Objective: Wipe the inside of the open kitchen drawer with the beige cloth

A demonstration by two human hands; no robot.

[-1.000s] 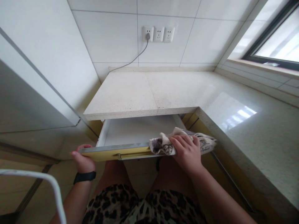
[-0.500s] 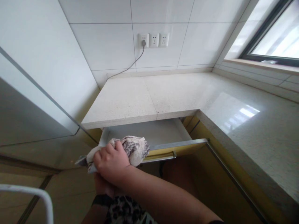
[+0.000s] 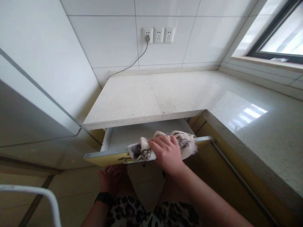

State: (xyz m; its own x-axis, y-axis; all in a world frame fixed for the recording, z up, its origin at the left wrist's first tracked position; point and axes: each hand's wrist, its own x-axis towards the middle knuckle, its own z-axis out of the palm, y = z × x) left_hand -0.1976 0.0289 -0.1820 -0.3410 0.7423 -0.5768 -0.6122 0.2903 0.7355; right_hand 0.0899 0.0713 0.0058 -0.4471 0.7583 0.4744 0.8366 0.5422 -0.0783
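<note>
My right hand (image 3: 167, 153) is closed over a crumpled cream cloth (image 3: 187, 143) with dark grey-brown patches and a frayed edge. The cloth lies over the top edge of a yellow drawer front (image 3: 104, 159), covering part of its metal handle (image 3: 125, 160). Behind it the pulled-out drawer (image 3: 127, 132) shows a pale grey inside, partly under the countertop. My left hand (image 3: 112, 178), with a dark band on the wrist, is low in shadow beneath the left part of the drawer front, by my leg. Its fingers look loosely spread, and I see nothing in them.
An L-shaped pale stone countertop (image 3: 127, 97) overhangs the drawer and runs along the right. A grey cord (image 3: 132, 65) goes from a wall socket (image 3: 147, 35) to the counter's back left. A white panel (image 3: 47, 47) stands left; a white curved bar (image 3: 53, 203) is lower left.
My right hand has moved the cloth rightward along the drawer front's top edge. My left hand has come apart from the right one and now shows below the drawer front.
</note>
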